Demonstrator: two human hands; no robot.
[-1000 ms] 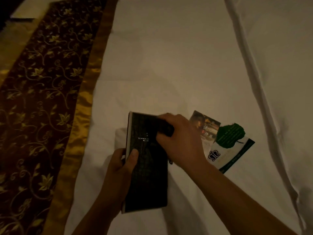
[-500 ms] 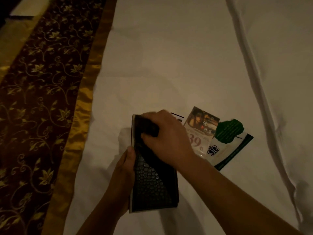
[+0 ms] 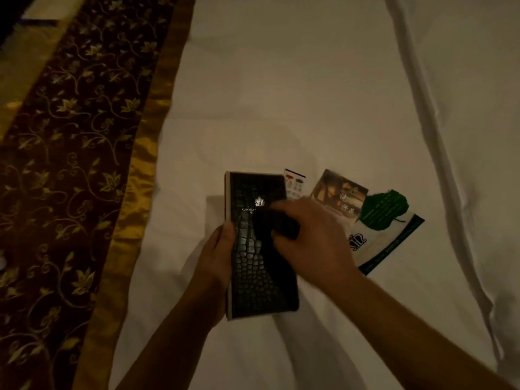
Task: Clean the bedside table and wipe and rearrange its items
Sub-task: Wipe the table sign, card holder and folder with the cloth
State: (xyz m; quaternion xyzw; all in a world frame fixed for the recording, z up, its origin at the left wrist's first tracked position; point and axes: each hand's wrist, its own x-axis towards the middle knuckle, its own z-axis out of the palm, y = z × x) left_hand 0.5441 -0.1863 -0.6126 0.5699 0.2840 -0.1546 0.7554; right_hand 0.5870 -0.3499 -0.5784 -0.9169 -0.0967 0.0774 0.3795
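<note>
left hand (image 3: 218,258) grips a black leather folder (image 3: 260,266) over the bed (image 3: 281,108); right hand (image 3: 312,243) closed on a dark cloth (image 3: 277,225), mid-wipe. leaflets (image 3: 377,218) beside the folder seemingly await wiping.

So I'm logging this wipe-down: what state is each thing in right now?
black folder: closed, held off the sheet
left hand: gripping the folder's edge
right hand: pressing a dark cloth on the cover
leaflets: lying overlapped on the white sheet
</note>
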